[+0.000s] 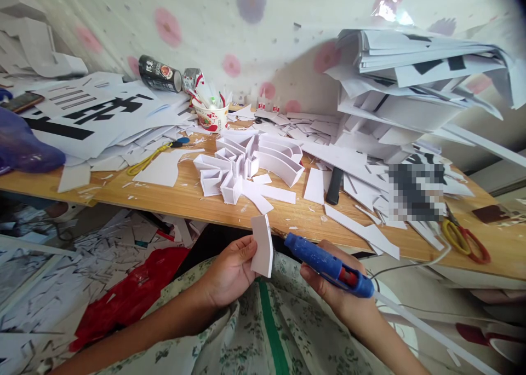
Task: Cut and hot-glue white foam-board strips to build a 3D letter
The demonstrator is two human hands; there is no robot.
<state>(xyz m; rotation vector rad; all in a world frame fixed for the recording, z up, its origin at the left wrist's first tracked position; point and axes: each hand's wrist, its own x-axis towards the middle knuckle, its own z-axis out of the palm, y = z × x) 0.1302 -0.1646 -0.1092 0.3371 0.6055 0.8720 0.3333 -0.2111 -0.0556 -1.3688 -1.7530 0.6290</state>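
My left hand (236, 268) pinches a small white foam board piece (262, 246) upright between thumb and fingers, above my lap. Wrapped in my right hand (337, 282) is a blue glue gun (329, 263), its nozzle pointing left toward the piece's edge, with a small gap between them. A long white glue stick (427, 326) runs out of the gun's back end. On the table just beyond stands a white hollow character form (246, 164) built from upright strips, with loose flat offcuts around its near side.
Paper sheets and boards are piled at the left (107, 107) and right (427, 74). A paper cup (211, 116) holds tools. Yellow scissors (150, 159), a black-handled tool (335, 186) and red-yellow scissors (466, 241) lie on the wooden table (184, 200). A cord trails right; scraps litter the floor.
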